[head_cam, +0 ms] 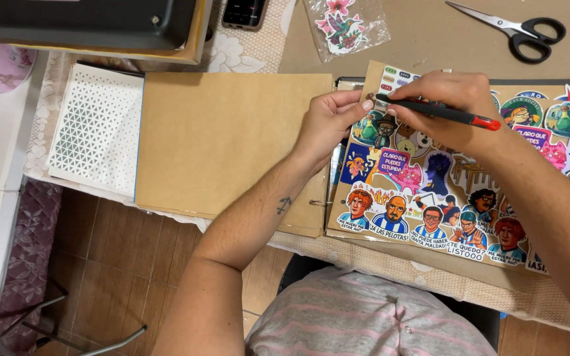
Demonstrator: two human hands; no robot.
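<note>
My left hand rests on the left edge of a brown board covered with several colourful stickers, its fingertips pressing near the board's top left corner. My right hand grips a black pen-like tool with a red end, held almost level, its dark tip touching the board beside my left fingertips. The sticker board lies on the right half of an open brown ring binder.
Black-handled scissors lie at the back right. A clear bag with a bird sticker and a phone sit at the back. A white patterned sheet lies left of the binder, below a dark box.
</note>
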